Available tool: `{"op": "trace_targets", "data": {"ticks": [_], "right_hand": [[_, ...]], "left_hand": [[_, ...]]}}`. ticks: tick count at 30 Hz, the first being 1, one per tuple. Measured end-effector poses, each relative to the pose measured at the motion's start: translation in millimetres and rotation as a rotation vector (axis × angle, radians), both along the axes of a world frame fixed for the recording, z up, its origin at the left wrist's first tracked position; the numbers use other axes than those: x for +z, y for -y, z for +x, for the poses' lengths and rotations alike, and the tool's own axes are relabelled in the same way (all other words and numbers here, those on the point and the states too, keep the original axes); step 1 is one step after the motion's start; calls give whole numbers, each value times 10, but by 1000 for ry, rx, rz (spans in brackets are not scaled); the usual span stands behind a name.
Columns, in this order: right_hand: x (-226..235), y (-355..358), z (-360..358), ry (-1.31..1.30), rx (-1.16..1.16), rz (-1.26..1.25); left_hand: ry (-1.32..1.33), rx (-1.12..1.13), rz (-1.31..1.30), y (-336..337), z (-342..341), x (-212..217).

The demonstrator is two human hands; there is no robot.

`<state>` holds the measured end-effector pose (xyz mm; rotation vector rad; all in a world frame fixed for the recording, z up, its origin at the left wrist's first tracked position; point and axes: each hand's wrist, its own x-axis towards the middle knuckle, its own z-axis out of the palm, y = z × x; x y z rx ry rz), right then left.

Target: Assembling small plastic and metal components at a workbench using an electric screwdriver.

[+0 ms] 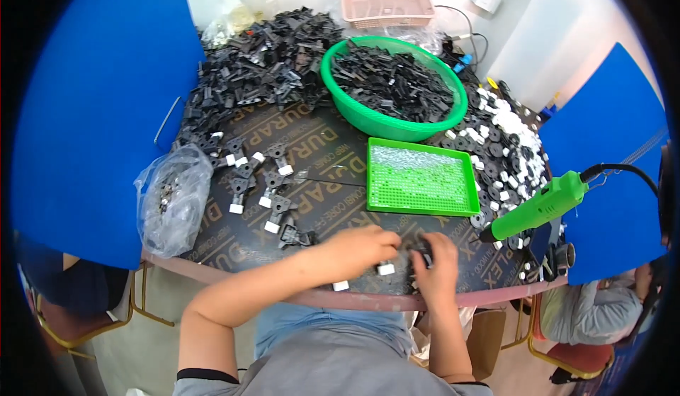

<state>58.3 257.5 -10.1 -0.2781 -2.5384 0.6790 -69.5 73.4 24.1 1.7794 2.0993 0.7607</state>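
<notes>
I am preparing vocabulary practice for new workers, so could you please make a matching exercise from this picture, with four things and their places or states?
1. The person's bare right hand
2. Large round green plastic tub
3. Clear plastic bag
4. Green handheld tool

A. Filled with black plastic parts
B. At the right, with a black cable
C. Fingers around a small dark part
D. At the left, with small pieces inside

Pairs: 1-C, 2-A, 3-D, 4-B
</notes>
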Motion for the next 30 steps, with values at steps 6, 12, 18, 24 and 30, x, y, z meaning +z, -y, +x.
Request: {"op": "trace_targets", "data": {"ticks": [6,12,18,24,30], "right_hand": [[-84,-56,135,-137,-205,-327],[-305,-296,164,-52,-209,26],[-176,-175,94,-98,-260,-217],[-71,-90,183,-192,-267,-39],[-18,-13,187,-240,-172,25]], "left_hand": [[-262,99,227,46,168,87],[-399,958,93,1017,-659,219],[-409,1285,-324,1548,-1305,-266],[-87,987,45,1345,-782,92],[-567,1401,-137,1496,-1397,-127]]}}
